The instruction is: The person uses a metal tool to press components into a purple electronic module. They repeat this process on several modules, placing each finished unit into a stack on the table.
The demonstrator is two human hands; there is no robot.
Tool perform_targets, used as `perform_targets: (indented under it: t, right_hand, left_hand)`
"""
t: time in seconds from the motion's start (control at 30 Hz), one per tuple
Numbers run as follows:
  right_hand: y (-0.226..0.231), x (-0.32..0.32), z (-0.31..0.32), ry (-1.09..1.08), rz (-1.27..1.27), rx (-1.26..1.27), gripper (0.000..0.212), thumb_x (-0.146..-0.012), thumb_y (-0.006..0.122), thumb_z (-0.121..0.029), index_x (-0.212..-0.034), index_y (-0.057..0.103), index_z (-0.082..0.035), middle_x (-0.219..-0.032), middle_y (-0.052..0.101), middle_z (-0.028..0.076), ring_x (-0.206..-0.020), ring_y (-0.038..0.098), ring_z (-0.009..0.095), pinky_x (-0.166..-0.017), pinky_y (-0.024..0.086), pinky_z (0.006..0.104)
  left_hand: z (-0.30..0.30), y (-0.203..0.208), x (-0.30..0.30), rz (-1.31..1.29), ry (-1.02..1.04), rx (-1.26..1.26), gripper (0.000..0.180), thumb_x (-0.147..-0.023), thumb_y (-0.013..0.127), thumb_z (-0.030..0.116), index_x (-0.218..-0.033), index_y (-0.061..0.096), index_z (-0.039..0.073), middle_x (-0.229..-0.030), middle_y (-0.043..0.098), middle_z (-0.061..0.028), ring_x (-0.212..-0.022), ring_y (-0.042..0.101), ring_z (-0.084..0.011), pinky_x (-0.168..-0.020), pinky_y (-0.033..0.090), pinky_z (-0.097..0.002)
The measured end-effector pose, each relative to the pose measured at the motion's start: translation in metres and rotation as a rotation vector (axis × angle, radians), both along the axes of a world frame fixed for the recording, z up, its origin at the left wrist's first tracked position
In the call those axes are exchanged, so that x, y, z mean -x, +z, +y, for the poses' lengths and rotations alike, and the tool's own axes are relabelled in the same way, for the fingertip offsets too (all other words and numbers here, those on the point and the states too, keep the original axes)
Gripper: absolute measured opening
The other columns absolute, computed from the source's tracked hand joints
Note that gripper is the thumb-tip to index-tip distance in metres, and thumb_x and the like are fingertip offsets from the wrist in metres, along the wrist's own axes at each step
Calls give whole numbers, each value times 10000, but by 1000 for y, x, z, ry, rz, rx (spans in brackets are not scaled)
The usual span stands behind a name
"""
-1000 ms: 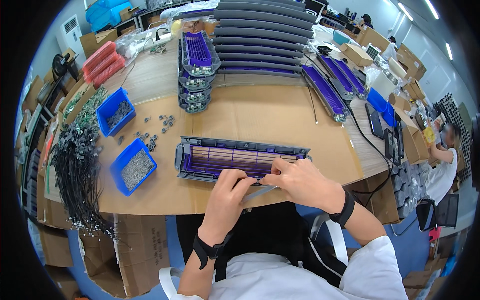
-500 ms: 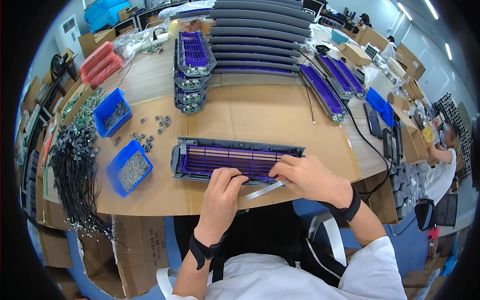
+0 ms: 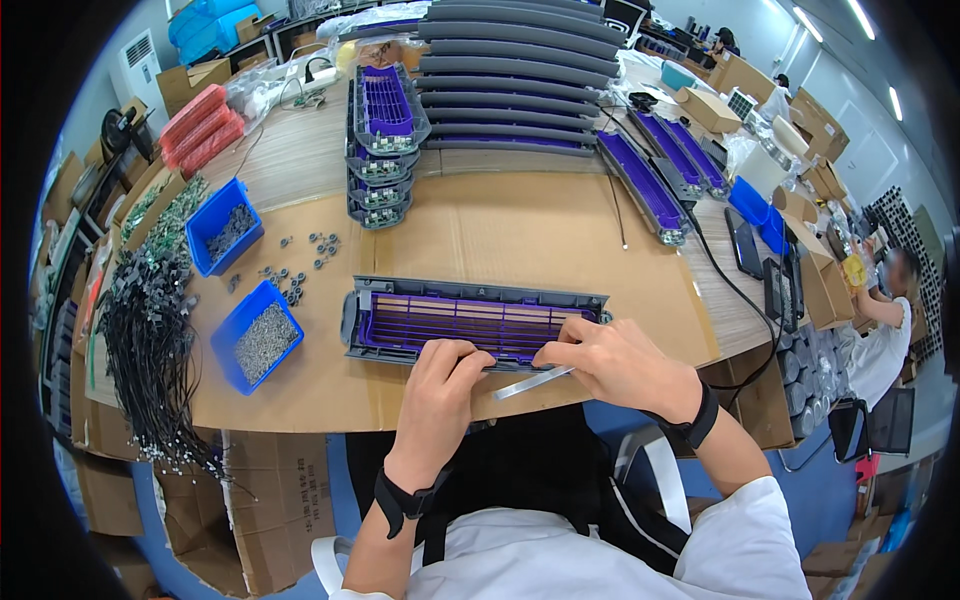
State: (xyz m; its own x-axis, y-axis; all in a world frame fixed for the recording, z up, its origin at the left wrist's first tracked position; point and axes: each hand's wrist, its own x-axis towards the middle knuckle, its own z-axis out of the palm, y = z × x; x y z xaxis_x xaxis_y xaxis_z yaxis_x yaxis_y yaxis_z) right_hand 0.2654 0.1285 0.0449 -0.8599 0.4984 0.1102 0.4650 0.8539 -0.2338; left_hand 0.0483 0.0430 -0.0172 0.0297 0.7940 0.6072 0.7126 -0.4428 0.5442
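In front of me on the cardboard lies a long grey plastic housing with a purple slatted grille (image 3: pixel 470 318). My left hand (image 3: pixel 438 385) is closed, thumb and fingers pinching at the middle of the housing's near edge. My right hand (image 3: pixel 615 362) is curled at the same edge farther right, thumb and fingertips pressed down against the housing. A flat silver tool (image 3: pixel 530 383), perhaps tweezers, sticks out from under that hand toward the left. Anything small between the fingertips is hidden.
Left are blue bins of dark parts (image 3: pixel 225 232) and small metal pieces (image 3: pixel 268 340), loose round parts (image 3: pixel 290 280) and a bundle of black cables (image 3: pixel 150 340). Finished-looking housings are stacked (image 3: pixel 385 150) behind, beside long grey panels (image 3: pixel 520 80). Right are more housings (image 3: pixel 645 190), a black cable (image 3: pixel 745 300) and another person (image 3: pixel 885 340).
My right hand has shifted slightly, its fingertips a little lower and left along the near edge. The silver tool moved slightly with it. My left hand stays nearly still.
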Motion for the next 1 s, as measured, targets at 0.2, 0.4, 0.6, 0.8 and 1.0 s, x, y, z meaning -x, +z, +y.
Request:
perform_targets:
  t: [0.2,0.4,0.6,0.8,1.0]
  right_hand:
    - [0,-4,2,2,96,197,270,-792,649,-11,-1044,656,-106,-864,627,129,-737,637,339,-636,501,424]
    - [15,5,7,-69,137,433,196,-826,620,5,-1010,657,-51,-892,674,172,-819,638,382,-709,497,447]
    - [8,11,9,-213,45,305,100,-838,625,-13,-938,612,-14,-874,660,200,-842,631,399,-689,470,472]
    - [22,10,1,-149,34,378,86,-840,618,-13,-924,602,-4,-873,661,204,-854,628,411,-691,468,490]
    - [12,14,2,-243,-2,359,91,-842,624,-25,-927,601,-2,-882,663,197,-848,631,409,-700,476,489]
  left_hand:
    - [0,-2,-1,5,10,11,213,-746,685,-83,-939,656,3,-934,588,-115,-897,557,-296,-768,488,-370]
    - [-1,1,1,28,1,22,226,-759,674,-81,-961,637,13,-943,585,-109,-893,550,-298,-774,483,-381]
    - [0,2,0,38,-24,45,213,-753,665,-85,-934,610,12,-961,582,-120,-900,551,-311,-784,475,-392]
    - [0,2,0,60,17,35,198,-761,658,-41,-942,603,20,-942,572,-92,-917,558,-292,-797,467,-393]
    - [0,-1,1,68,-19,47,191,-773,643,-34,-952,612,25,-958,573,-90,-926,561,-290,-796,469,-384]
